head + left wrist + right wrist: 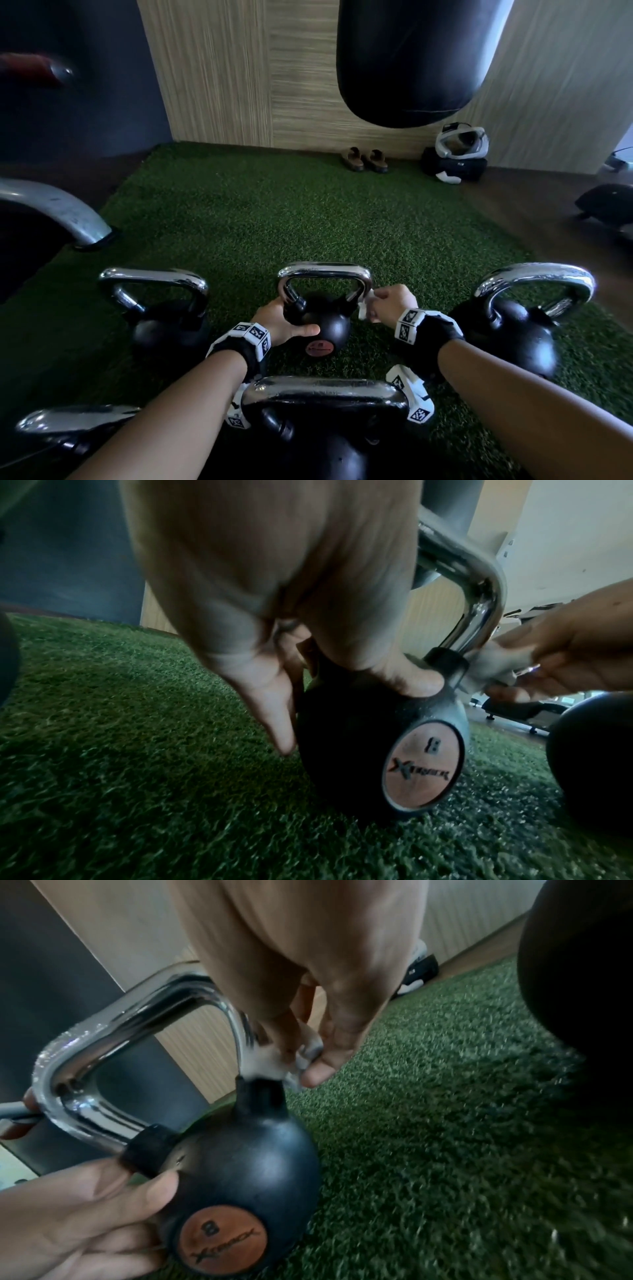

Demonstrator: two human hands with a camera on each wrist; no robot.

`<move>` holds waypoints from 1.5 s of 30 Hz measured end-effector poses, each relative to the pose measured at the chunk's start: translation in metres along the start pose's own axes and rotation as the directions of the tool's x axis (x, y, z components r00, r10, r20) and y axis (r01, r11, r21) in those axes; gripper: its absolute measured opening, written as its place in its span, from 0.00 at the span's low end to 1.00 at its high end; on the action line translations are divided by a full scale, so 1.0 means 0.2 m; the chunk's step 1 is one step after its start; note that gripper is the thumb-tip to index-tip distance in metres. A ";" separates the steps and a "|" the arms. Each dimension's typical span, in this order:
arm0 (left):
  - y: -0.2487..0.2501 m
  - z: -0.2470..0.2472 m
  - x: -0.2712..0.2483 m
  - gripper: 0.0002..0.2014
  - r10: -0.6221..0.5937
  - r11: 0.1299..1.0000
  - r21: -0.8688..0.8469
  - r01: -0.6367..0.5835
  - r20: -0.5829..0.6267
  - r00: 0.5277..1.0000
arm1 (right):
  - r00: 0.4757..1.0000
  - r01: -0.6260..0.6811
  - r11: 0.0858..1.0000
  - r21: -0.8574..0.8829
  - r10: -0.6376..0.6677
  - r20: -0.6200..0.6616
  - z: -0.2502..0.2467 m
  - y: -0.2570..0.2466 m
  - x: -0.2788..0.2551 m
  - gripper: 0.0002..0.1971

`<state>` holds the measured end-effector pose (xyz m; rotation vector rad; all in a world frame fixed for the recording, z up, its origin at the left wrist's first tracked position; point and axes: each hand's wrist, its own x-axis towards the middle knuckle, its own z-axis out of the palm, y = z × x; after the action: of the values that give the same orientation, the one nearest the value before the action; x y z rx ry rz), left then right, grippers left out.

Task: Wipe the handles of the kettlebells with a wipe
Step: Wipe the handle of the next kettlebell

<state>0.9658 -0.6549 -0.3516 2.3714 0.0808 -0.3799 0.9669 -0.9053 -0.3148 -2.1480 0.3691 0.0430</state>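
A small black kettlebell (330,327) (359,737) (240,1164) marked 8 stands on the green turf in the middle. Its chrome handle (325,272) (479,588) (137,1010) points up. My left hand (284,322) (274,615) (85,1218) grips the ball from the left, thumb on the front. My right hand (390,305) (565,647) (325,1015) pinches a white wipe (364,308) (493,664) (270,1056) against the bottom of the handle's right leg, just above the black collar.
More kettlebells ring this one: left (164,318), right (520,325), near me (325,404) and bottom left (75,421). A punching bag (411,61) hangs ahead. Sandals (364,159) and a bag (455,164) lie by the wall. A metal machine leg (61,209) stands left.
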 end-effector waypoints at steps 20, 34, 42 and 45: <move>0.62 -0.63 -0.33 0.20 0.237 0.607 -0.792 -0.059 0.110 0.965 | 0.637 0.726 0.683 -0.073 -0.709 -0.302 -0.09 -0.70 -0.21 0.04; 0.46 -0.48 -0.23 0.07 0.339 0.846 -0.294 -0.445 -0.347 0.874 | 0.802 0.563 0.825 0.046 -0.531 -0.274 -0.10 -0.49 -0.17 0.18; 0.53 -0.36 -0.21 0.15 0.655 0.751 0.382 -0.539 -0.327 0.681 | 0.997 0.040 0.984 -0.175 -0.027 0.074 -0.04 -0.08 0.08 0.09; 0.51 -0.33 -0.15 0.12 0.635 0.709 0.523 -0.472 -0.184 0.750 | 0.958 0.029 0.998 -0.056 -0.012 0.287 0.06 0.08 0.10 0.13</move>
<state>0.9693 -0.6841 -0.2303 2.7279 -0.6347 0.3820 0.9834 -0.9087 -0.3385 -2.1653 0.1776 0.3543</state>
